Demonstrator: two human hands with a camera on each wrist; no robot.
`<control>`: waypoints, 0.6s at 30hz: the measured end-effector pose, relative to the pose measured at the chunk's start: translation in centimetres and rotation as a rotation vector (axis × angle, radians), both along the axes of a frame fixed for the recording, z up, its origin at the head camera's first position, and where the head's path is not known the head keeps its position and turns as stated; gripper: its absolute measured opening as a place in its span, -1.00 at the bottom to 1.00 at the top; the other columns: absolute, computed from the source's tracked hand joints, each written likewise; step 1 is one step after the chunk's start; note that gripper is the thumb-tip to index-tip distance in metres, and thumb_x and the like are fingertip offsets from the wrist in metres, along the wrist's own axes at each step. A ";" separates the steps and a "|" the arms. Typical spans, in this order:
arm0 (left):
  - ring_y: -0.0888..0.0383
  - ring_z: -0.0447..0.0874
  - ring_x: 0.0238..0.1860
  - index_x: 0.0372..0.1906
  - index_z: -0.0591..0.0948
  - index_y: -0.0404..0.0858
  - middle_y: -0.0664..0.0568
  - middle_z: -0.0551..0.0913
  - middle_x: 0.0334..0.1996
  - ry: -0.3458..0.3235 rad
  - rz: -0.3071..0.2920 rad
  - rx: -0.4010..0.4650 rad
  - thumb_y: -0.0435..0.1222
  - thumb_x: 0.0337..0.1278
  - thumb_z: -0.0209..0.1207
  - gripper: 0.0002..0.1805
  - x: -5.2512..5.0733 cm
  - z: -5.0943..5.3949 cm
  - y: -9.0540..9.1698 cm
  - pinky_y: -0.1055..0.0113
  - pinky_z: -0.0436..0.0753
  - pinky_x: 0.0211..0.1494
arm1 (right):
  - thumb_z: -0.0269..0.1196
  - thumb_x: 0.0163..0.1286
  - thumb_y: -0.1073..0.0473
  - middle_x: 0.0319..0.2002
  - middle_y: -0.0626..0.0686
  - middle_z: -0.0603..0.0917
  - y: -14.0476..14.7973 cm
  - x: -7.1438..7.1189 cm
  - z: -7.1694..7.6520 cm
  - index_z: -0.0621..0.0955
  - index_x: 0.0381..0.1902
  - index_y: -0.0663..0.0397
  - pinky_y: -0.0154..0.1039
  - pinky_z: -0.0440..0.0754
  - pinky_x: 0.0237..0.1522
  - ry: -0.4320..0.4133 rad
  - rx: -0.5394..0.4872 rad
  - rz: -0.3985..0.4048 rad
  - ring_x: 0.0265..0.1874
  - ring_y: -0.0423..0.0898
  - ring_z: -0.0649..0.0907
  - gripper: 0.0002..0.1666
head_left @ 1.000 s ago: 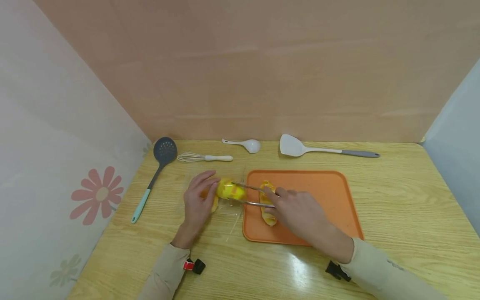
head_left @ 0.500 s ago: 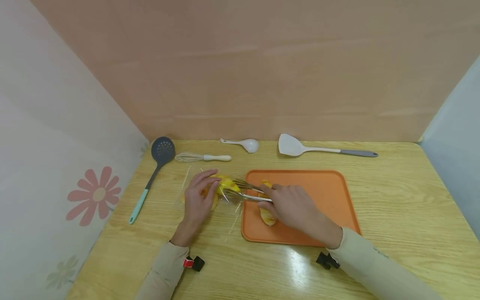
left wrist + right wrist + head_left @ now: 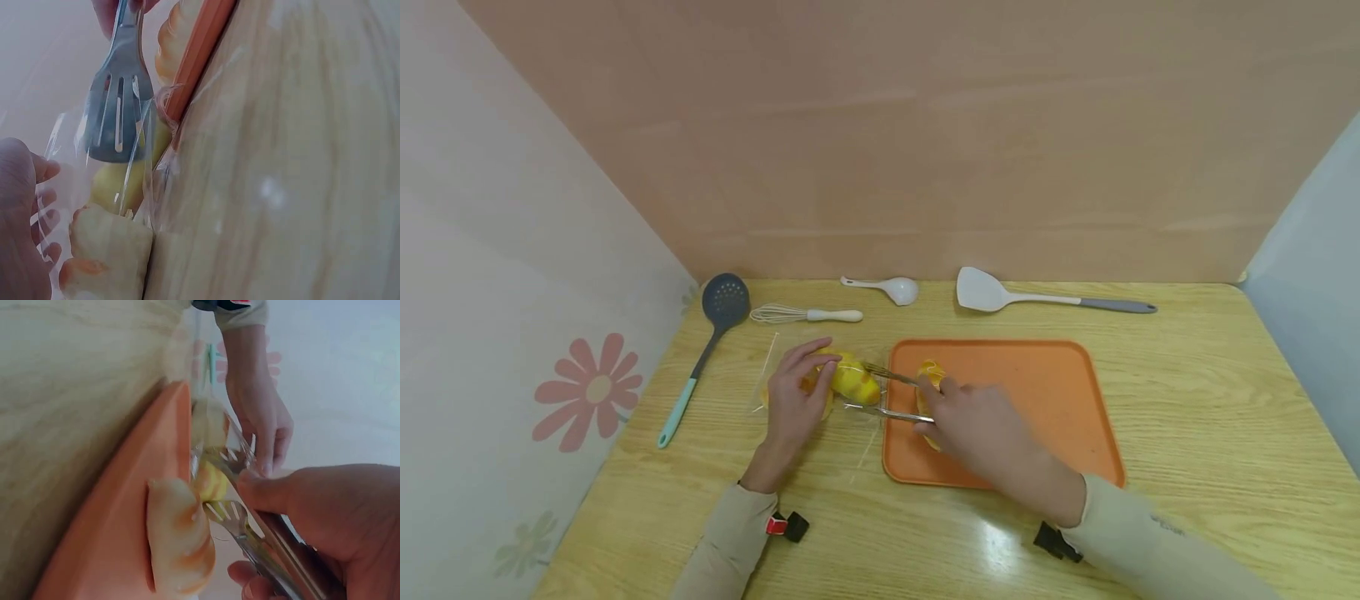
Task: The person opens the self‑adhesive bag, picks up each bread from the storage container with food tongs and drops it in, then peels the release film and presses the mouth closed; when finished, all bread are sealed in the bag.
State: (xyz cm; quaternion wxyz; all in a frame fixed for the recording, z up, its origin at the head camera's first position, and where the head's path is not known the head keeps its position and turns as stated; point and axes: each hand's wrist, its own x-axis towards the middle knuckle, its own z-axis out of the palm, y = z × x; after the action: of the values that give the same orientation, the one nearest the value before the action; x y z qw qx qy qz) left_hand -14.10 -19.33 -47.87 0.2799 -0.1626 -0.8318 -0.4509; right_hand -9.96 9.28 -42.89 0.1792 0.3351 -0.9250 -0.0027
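My left hand (image 3: 796,392) pinches the edge of a clear plastic bag (image 3: 161,187) lying left of the tray. Metal tongs (image 3: 904,415) are in my right hand (image 3: 992,429), which grips them over the tray's left part. Their slotted tips reach into the bag's mouth and stand spread on either side of a yellow bread roll (image 3: 856,379). Deeper in the bag is a pale, browned piece of bread (image 3: 109,253), partly hidden by my left hand in the head view. Another bread roll (image 3: 180,537) lies on the orange tray (image 3: 1037,400), partly beneath my right hand.
Along the back of the wooden table (image 3: 1187,400) lie a whisk (image 3: 808,315), a white ladle (image 3: 898,290) and a white spatula (image 3: 985,292) with a grey handle. A dark skimmer (image 3: 726,302) with a mint handle lies at the left, near the wall.
The tongs drew slightly back and narrowed, then spread apart again beside the yellow roll. The roll tilted and sits slightly further left. My left hand has stayed nearly still at the bag.
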 end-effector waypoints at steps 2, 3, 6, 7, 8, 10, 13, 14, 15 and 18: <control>-0.22 0.74 0.27 -0.14 0.88 -0.32 -0.14 0.82 0.19 0.005 -0.001 0.004 -0.46 0.42 0.43 -0.94 0.0 0.0 0.0 0.15 0.65 0.35 | 0.57 0.33 -0.37 -0.41 0.01 0.71 -0.4 0.4 -0.3 0.73 0.24 0.16 -0.29 0.47 -0.76 0.052 0.044 -0.007 -0.73 -0.15 0.51 -0.17; -0.22 0.74 0.27 -0.14 0.88 -0.32 -0.15 0.82 0.19 0.007 -0.002 0.005 -0.46 0.42 0.43 -0.94 0.0 -0.1 0.0 0.16 0.65 0.34 | 0.54 0.36 -0.37 -0.40 0.02 0.73 -0.5 0.6 -0.4 0.74 0.26 0.16 -0.30 0.47 -0.76 0.079 0.069 -0.010 -0.71 -0.15 0.53 -0.18; -0.23 0.75 0.26 -0.15 0.88 -0.33 -0.15 0.82 0.18 0.005 0.000 0.008 -0.47 0.41 0.44 -0.94 0.0 -0.2 -0.1 0.17 0.65 0.34 | 0.50 0.40 -0.35 -0.39 0.01 0.72 -0.8 1.0 -0.6 0.74 0.28 0.14 -0.35 0.45 -0.77 0.121 0.116 -0.015 -0.69 -0.18 0.52 -0.21; -0.23 0.75 0.26 -0.15 0.88 -0.33 -0.16 0.82 0.18 0.002 0.000 0.009 -0.48 0.41 0.43 -0.94 0.0 -0.2 -0.2 0.18 0.65 0.34 | 0.50 0.41 -0.34 -0.41 0.00 0.70 -0.8 1.0 -0.6 0.74 0.27 0.12 -0.36 0.43 -0.78 0.119 0.111 -0.016 -0.70 -0.19 0.50 -0.24; -0.24 0.75 0.25 -0.15 0.88 -0.33 -0.16 0.82 0.17 0.000 -0.001 0.009 -0.48 0.41 0.43 -0.94 0.0 -0.2 -0.2 0.19 0.65 0.34 | 0.50 0.42 -0.32 -0.44 -0.01 0.67 -0.6 0.9 -0.5 0.74 0.23 0.11 -0.35 0.42 -0.79 0.111 0.095 -0.010 -0.71 -0.18 0.49 -0.28; -0.23 0.75 0.25 -0.16 0.88 -0.32 -0.16 0.82 0.17 -0.008 -0.010 0.012 -0.47 0.42 0.43 -0.94 -0.1 -0.2 -0.3 0.25 0.64 0.34 | 0.51 0.44 -0.29 -0.50 -0.03 0.61 -0.2 0.4 -0.2 0.73 0.17 0.10 -0.31 0.42 -0.79 0.063 0.033 0.011 -0.75 -0.17 0.45 -0.35; -0.21 0.74 0.26 -0.16 0.88 -0.31 -0.16 0.82 0.17 -0.026 -0.034 0.033 -0.47 0.45 0.41 -0.93 -0.1 0.0 -0.5 0.41 0.62 0.26 | 0.49 0.50 -0.21 -0.60 -0.12 0.50 0.6 -0.7 0.6 0.73 0.12 0.05 -0.29 0.39 -0.75 -0.128 -0.095 0.063 -0.75 -0.19 0.39 -0.49; -0.20 0.74 0.26 -0.16 0.88 -0.31 -0.15 0.82 0.17 -0.032 -0.040 0.042 -0.47 0.45 0.41 -0.93 -0.1 0.0 -0.5 0.47 0.62 0.18 | 0.46 0.53 -0.19 -0.61 -0.14 0.46 0.9 -1.0 0.8 0.74 0.13 0.05 -0.29 0.38 -0.72 -0.205 -0.124 0.082 -0.74 -0.21 0.38 -0.51; -0.19 0.74 0.26 -0.16 0.87 -0.30 -0.15 0.82 0.17 -0.038 -0.047 0.054 -0.47 0.45 0.41 -0.92 -0.1 0.0 -0.6 0.51 0.60 0.11 | 0.44 0.56 -0.17 -0.62 -0.16 0.43 1.1 -1.4 1.1 0.75 0.15 0.04 -0.29 0.36 -0.69 -0.281 -0.149 0.097 -0.72 -0.22 0.37 -0.54; -0.18 0.76 0.24 -0.18 0.87 -0.30 -0.14 0.83 0.15 -0.055 -0.076 0.083 -0.50 0.42 0.42 -0.92 -0.1 0.2 -0.5 0.56 0.57 -0.06 | 0.35 0.65 -0.15 -0.62 -0.21 0.41 1.5 -2.3 1.2 0.76 0.20 0.05 -0.31 0.32 -0.63 -0.437 -0.175 0.105 -0.67 -0.26 0.35 -0.55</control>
State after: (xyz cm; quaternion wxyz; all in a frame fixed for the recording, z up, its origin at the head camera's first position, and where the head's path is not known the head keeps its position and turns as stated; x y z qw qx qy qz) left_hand -14.19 -19.81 -47.72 0.2460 -0.1701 -0.8130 -0.4995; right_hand -12.23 10.80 -41.65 0.0029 0.3584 -0.9199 0.1592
